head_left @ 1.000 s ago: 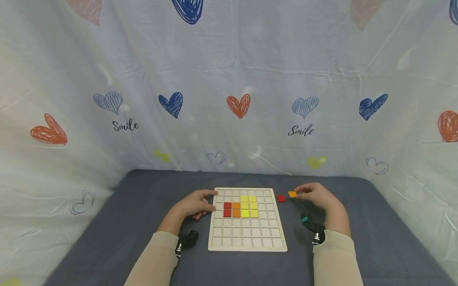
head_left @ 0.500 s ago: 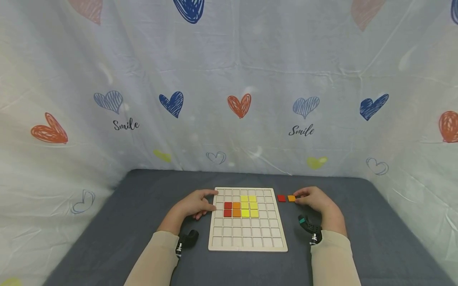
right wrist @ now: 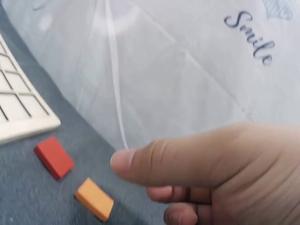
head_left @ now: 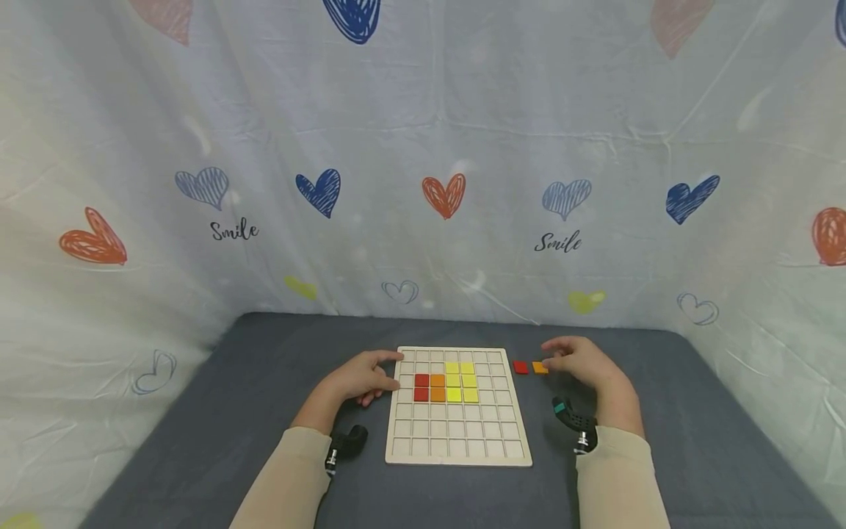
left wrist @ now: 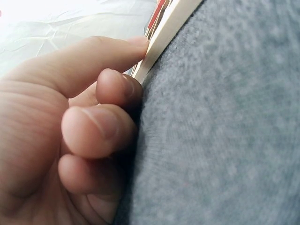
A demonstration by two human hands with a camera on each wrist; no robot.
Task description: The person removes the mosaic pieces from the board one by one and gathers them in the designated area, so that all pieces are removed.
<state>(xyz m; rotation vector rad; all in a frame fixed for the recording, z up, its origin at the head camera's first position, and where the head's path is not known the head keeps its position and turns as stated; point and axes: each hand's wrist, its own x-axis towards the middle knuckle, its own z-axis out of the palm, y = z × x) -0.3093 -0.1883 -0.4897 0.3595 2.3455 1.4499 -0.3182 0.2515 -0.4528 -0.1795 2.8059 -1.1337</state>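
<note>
A pale wooden grid board lies on the dark table with red tiles, orange tiles and a block of yellow tiles in its cells. My left hand rests at the board's left edge, thumb and index fingertip touching its rim, the other fingers bent beside it. Right of the board, a loose red tile and a loose orange tile lie side by side on the cloth. Just above and right of the orange tile, my right hand hovers with nothing between thumb and fingers.
Grey cloth covers the table around the board. A white curtain printed with hearts hangs along the table's back edge and sides. Black camera mounts sit on both wrists.
My right hand has set the orange tile down beside the loose red one, let go and lifted slightly away. My left hand has stayed at the board's edge.
</note>
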